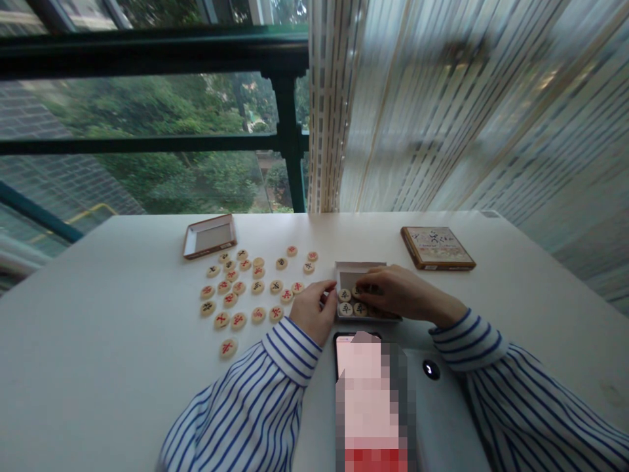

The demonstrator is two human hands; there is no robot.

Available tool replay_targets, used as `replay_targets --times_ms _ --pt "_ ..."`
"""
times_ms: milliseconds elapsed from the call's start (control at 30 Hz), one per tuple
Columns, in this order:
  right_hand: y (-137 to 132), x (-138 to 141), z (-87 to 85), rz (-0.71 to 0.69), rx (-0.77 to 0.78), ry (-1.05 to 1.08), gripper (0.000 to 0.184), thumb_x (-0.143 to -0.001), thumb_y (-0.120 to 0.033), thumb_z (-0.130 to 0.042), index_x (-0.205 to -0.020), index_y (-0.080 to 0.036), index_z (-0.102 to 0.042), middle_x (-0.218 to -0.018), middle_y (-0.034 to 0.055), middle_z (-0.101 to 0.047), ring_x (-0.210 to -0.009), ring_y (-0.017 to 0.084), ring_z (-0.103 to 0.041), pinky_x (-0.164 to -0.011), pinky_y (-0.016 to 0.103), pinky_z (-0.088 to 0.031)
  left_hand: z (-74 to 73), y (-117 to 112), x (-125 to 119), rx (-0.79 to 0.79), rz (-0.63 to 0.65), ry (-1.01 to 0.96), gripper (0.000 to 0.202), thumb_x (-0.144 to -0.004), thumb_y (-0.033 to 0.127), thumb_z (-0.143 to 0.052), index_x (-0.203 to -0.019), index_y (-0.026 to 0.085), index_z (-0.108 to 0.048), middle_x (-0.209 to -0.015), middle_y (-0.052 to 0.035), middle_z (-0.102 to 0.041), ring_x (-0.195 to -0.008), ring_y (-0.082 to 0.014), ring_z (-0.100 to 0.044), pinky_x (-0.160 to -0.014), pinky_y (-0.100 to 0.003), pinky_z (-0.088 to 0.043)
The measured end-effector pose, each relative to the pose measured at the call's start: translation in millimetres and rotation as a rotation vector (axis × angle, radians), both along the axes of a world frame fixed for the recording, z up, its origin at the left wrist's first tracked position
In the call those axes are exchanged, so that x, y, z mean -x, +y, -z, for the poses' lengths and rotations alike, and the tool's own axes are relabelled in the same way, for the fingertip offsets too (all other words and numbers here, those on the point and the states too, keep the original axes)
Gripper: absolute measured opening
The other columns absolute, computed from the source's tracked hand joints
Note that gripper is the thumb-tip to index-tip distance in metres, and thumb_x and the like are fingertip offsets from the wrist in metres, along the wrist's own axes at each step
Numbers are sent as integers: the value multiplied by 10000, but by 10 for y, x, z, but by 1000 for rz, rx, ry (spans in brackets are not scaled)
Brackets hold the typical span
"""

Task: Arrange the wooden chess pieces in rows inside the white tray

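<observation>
Right, white counter by a window, dial centred on the small open cardboard tray.

- Tray: mid-counter, just ahead of the person. A few round wooden xiangqi pieces lie flat in its near-left corner; the far part is bare.
- Right grip: laid across the tray from 3 o'clock, palm down, fingers bunched and bent onto the pieces inside. Whether it pinches one, cannot tell; the fingertips hide it.
- Left grip: at 9 o'clock, fingers curled, tips against the tray's left wall. Closed on anything or not, cannot tell.
- Loose xiangqi pieces: scattered face up from 9 to 10 o'clock, red and black characters; one stray piece sits apart at 8 o'clock.
- Empty box lid: far out at 10 o'clock, open side up.
- Flat printed box: 2 o'clock, well apart from the tray.
- Phone: 6 o'clock, just beside the tray, screen lit.
- Both sleeves blue-and-white striped. Striped curtain hangs behind the counter.
</observation>
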State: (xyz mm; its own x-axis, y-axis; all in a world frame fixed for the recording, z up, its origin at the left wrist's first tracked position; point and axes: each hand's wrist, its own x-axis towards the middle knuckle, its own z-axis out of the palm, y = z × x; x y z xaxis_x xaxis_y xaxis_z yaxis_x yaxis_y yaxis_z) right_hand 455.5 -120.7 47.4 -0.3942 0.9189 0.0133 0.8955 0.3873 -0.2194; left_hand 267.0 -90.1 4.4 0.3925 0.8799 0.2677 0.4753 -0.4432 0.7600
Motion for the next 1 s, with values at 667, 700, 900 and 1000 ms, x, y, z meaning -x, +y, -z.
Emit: replay_targets --times_ms 667,700,900,1000 --pt "-10 -24 -6 -18 1 -31 206 -843 -289 -454 -872 -196 -636 -801 42 -633 -694 135 -564 -606 232 -353 30 8 -12 13 9 -7 255 -779 205 -479 -972 116 -620 -857 -77 -667 -648 -128 -590 -604 -257 -497" --pt "-10 -22 -7 -18 2 -34 205 -842 -286 -454 -863 -195 -636 -795 41 -633 -686 132 -561 -602 231 -352 30 6 -11 14 9 -8 255 -779 206 -480 -973 117 -620 -858 -76 -666 -647 -127 -589 -602 -255 -496" --pt "-15 -19 0 -26 9 -11 202 -838 -276 -457 -868 -197 -640 -804 40 -634 -690 127 -563 -611 229 -358 29 12 -3 1 5 -5 249 -777 202 -482 -968 119 -618 -857 -74 -666 -651 -126 -591 -602 -251 -498" --pt "-22 -15 -8 -27 25 -9 207 -839 -274 -453 -879 -201 -642 -806 42 -635 -699 133 -567 -619 233 -363 22 15 -5 -5 10 1 247 -777 200 -481 -966 119 -617 -853 -75 -668 -648 -127 -591 -605 -257 -500"
